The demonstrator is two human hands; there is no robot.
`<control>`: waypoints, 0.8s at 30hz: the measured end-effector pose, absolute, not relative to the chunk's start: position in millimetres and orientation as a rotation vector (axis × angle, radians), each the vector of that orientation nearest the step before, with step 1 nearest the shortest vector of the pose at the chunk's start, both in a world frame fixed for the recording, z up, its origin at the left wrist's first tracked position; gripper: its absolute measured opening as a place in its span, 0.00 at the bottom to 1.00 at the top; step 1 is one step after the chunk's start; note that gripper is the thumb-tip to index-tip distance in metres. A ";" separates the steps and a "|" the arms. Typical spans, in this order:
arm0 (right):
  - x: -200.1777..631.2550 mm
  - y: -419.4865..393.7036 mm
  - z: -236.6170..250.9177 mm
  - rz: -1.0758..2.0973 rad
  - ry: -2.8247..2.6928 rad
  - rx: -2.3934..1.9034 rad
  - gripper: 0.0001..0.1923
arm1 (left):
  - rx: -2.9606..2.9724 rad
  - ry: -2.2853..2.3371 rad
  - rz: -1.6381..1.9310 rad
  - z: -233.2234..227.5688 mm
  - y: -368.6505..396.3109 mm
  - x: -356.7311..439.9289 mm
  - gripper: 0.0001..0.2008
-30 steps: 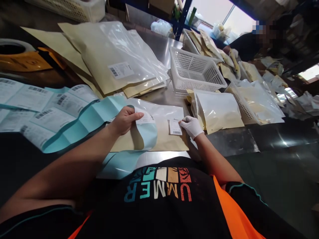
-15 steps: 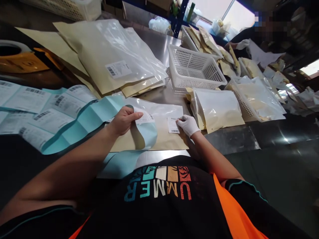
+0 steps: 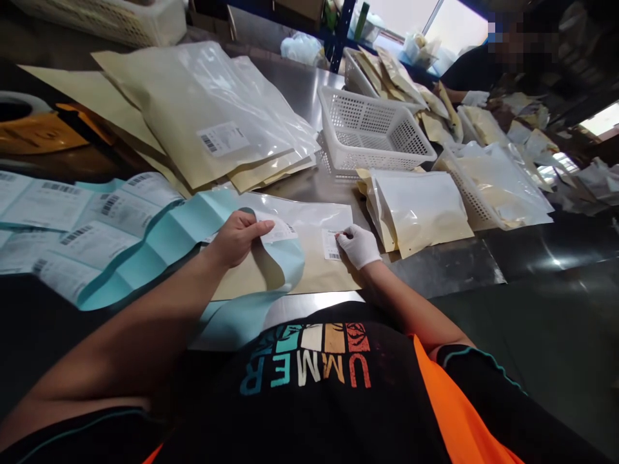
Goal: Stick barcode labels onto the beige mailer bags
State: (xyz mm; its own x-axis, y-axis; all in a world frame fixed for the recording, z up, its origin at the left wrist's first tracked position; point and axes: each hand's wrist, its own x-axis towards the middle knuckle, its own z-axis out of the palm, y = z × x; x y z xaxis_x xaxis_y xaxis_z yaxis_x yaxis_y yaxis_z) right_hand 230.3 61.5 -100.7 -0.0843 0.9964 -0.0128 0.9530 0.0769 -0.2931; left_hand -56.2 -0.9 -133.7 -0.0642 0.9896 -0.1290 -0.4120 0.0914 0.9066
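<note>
Gloved right hand pressing barcode label flat onto kraft pouch, left hand pinching blue backing sheet beside it; best smoothed outward, wrinkle-free.

Shirt: block letters "UMMER" across the chest, read upside down from the camera; each letter a different colour; a row of coloured square panels beside them
Small label: barcode at its near edge; a printed line at the far edge, too small to read; lies on the pouch
Label sheet: rows of white labels on blue backing, each with a barcode and fine print; not legible
Curled label: barcode at one end; text too small to read
Stack label: barcode and grey print on the top bag; not legible
</note>
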 end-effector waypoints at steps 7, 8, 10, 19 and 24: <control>223.4 57.3 -88.9 0.339 -2.200 -2.055 0.11 | 0.802 1.006 1.365 -135.8 -0.8 -56.2 0.12; 222.1 56.5 -87.9 0.330 -2.210 -2.070 0.11 | 0.801 1.009 1.364 -136.2 -0.8 -56.4 0.12; 219.7 54.7 -87.1 0.309 -2.229 -2.098 0.12 | 0.802 1.021 1.361 -136.9 -0.9 -56.8 0.12; 213.3 51.5 -88.6 0.221 -2.323 -2.194 0.16 | 0.809 1.040 1.340 -141.8 0.4 -58.5 0.17; 225.8 48.6 -91.2 0.058 -2.313 -2.117 0.20 | 0.808 1.059 1.335 -144.0 1.6 -58.5 0.16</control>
State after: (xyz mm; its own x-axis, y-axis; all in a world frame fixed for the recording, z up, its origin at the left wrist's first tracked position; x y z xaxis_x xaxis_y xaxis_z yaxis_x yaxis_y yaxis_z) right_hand 225.8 48.6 -91.2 -0.0888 0.9958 -0.0209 0.9956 0.0882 -0.0311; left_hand -58.5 1.6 -144.0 -0.0690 0.9882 -0.1366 -0.3579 0.1033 0.9280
